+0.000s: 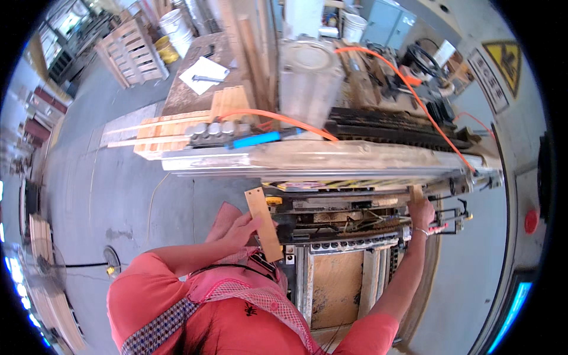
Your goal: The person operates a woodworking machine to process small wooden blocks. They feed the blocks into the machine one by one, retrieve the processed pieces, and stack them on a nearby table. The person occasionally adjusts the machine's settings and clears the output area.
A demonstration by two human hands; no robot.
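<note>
Here, left to right: left hand [241, 228] curled around thin wooden slat [264, 225], long axis near upright, tilted slightly, lower end by chest. Beyond slat, woodworking machine [331, 165] with orange hose [408, 89]. Right hand [422, 211] far right, fingers pinching small wood block [416, 192] at machine edge, well apart from slat.

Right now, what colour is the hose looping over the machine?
Orange hose, clearest in the head view.
</note>
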